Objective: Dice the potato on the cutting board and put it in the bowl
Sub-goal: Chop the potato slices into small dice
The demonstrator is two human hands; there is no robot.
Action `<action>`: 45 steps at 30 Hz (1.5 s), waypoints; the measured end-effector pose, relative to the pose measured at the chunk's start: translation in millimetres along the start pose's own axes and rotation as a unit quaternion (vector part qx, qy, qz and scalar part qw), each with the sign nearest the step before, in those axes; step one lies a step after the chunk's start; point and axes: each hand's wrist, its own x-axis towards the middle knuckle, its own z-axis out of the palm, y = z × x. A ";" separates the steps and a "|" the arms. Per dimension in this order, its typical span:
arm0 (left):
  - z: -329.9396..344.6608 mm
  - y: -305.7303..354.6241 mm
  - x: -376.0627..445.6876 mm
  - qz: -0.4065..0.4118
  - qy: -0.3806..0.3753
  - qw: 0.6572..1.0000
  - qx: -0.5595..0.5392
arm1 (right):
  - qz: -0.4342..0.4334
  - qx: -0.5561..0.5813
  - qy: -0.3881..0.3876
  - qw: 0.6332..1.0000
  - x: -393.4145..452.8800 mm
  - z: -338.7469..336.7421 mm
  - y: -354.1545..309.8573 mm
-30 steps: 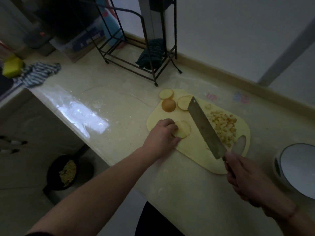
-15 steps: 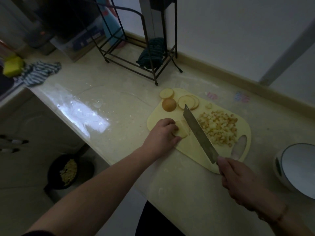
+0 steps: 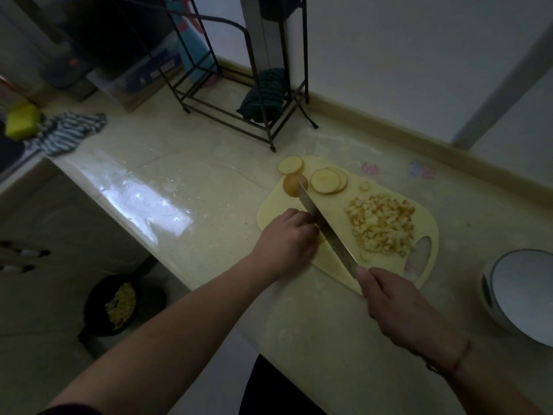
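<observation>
Right hand (image 3: 398,307) clamped on steel cleaver (image 3: 326,229) handle, left hand (image 3: 287,238) fingers curled beside blade on pale yellow plastic cutting board (image 3: 329,265), diced potato pile (image 3: 383,229) right of blade

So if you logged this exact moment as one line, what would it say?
step: slicing | right hand: holds knife, blade down beside left hand | left: steadies potato piece, mostly hidden | diced pile: on cutting board | bowl: no potato visible

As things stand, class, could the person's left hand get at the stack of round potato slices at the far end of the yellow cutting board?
Probably not directly: the left hand lies left of the steel knife blade, which crosses between it and the stacked slices. The right hand grips that knife.
</observation>
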 end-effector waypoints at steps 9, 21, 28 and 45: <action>2.6 -1.0 -3.4 0.008 0.017 1.000 -0.018 | -0.023 -0.009 0.021 0.999 -13.7 9.1 10.9; 0.8 -3.6 0.1 0.026 0.013 1.000 0.006 | -0.023 -0.007 0.004 1.000 -18.9 10.2 18.2; 9.3 -5.0 0.2 0.029 0.007 0.999 0.020 | -0.029 -0.044 0.002 0.999 -0.3 19.1 11.0; 1.4 -8.4 -12.6 0.025 0.035 0.999 0.017 | -0.004 0.029 -0.024 0.999 13.9 8.0 5.4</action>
